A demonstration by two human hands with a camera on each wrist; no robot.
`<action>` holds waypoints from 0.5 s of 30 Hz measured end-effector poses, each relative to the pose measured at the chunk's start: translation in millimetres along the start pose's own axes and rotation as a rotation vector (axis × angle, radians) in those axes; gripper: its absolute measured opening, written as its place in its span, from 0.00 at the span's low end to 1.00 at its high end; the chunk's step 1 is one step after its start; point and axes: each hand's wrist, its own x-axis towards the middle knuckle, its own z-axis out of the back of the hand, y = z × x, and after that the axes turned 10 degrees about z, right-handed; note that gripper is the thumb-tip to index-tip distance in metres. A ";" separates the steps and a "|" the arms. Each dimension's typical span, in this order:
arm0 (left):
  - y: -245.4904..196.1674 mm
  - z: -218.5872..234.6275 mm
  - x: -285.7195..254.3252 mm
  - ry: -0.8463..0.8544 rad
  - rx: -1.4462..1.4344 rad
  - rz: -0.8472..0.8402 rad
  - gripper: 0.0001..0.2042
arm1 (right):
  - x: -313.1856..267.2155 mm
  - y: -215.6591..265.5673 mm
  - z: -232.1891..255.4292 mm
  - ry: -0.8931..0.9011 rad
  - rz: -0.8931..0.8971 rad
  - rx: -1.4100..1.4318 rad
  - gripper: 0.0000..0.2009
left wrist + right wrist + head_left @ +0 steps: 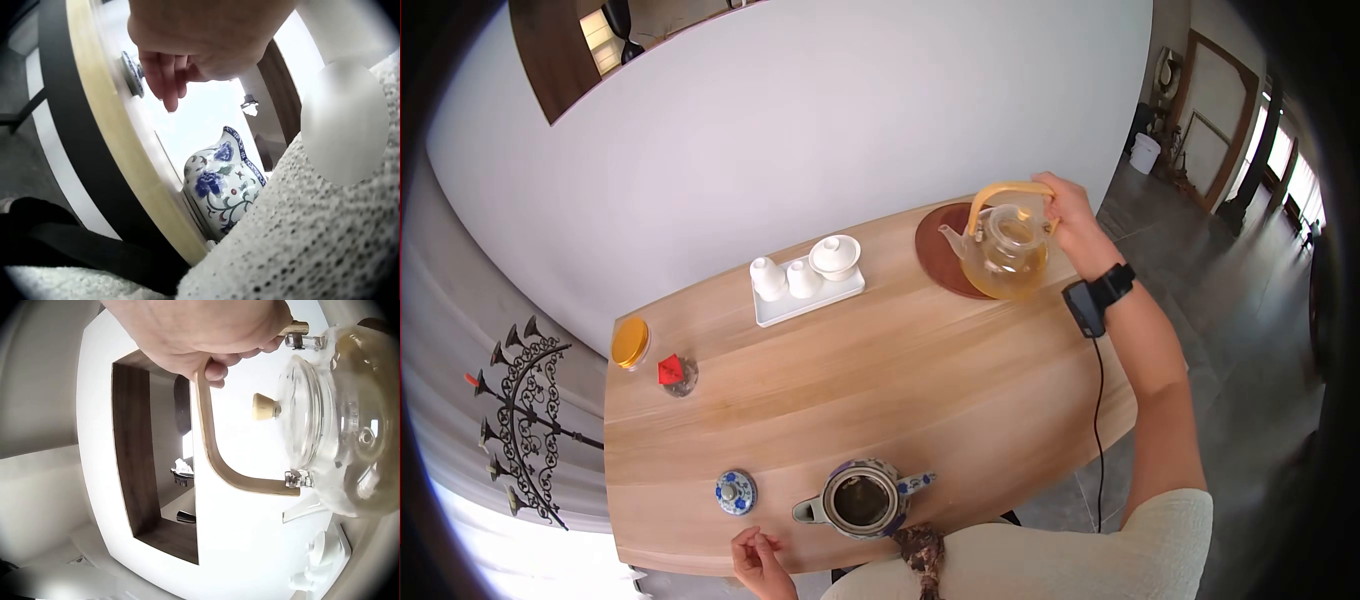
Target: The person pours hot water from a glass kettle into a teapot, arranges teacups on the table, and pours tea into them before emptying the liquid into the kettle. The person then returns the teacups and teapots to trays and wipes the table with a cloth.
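right hand [1068, 215] had its fingers curled round the wooden bail handle [215, 447] of the glass kettle [1005, 252], which was over the round brown trivet [940, 255]. kettle held amber liquid; judged heavy, fragile, slippery glass, best carried by the handle. left hand [757, 560] loosely curled, empty, at table edge near porcelain teapot [862, 498]

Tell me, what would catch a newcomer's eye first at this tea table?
Probably the glass kettle with its pale wooden handle, gripped by the right hand over a round brown mat at the table's far right. Next, the blue-and-white floral teapot, open at the near edge, with its lid lying to its left, close to the left hand.
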 end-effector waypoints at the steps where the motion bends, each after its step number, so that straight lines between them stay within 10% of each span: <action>1: 5.8 -2.6 -0.6 -0.002 0.001 -0.011 0.06 | 11.9 -8.7 -3.4 -0.040 -0.028 0.003 0.14; 15: 95.1 -21.2 16.8 -0.069 -0.184 0.030 0.05 | 101.0 -77.8 -35.0 -0.121 -0.021 0.000 0.13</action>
